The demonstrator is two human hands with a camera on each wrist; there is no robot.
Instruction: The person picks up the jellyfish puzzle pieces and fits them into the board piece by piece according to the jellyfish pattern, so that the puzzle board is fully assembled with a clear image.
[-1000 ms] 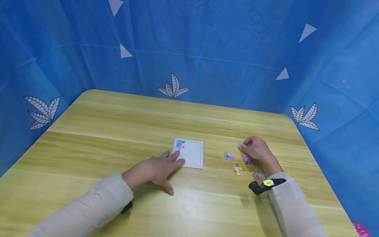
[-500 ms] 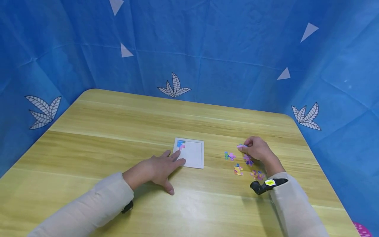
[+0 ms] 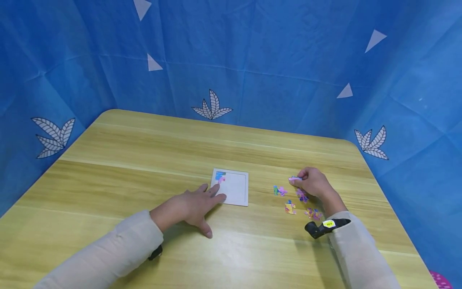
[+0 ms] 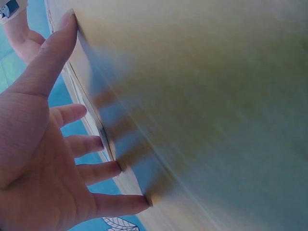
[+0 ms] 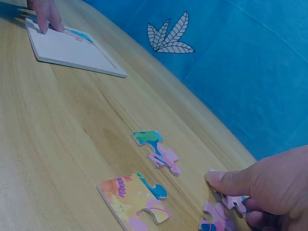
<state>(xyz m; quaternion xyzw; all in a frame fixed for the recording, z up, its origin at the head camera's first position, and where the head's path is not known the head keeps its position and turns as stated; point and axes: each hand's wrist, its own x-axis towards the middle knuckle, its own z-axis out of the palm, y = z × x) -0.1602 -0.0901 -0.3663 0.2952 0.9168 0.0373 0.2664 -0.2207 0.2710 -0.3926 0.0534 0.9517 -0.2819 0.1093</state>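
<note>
A white square puzzle board [image 3: 236, 190] lies mid-table, with a blue and pink jigsaw piece [image 3: 219, 176] in its far left corner. My left hand [image 3: 196, 205] has its fingers spread, the fingertips resting on the board's near left part. At the right, my right hand [image 3: 314, 184] pinches another jigsaw piece [image 3: 294, 178] between thumb and fingers. Loose pieces surround that hand: a green and pink piece [image 5: 147, 138], a yellow piece [image 5: 126, 197], a purple piece [image 3: 301, 195], and a yellow and purple piece [image 3: 313, 213]. The right fingers partly hide the held piece in the right wrist view.
The pieces and board lie on a wood-grain table [image 3: 162, 140] with rounded far corners. A blue cloth [image 3: 231, 48] with white leaf and triangle prints hangs behind and beside it. A black wrist camera [image 3: 325, 227] sits on the right sleeve.
</note>
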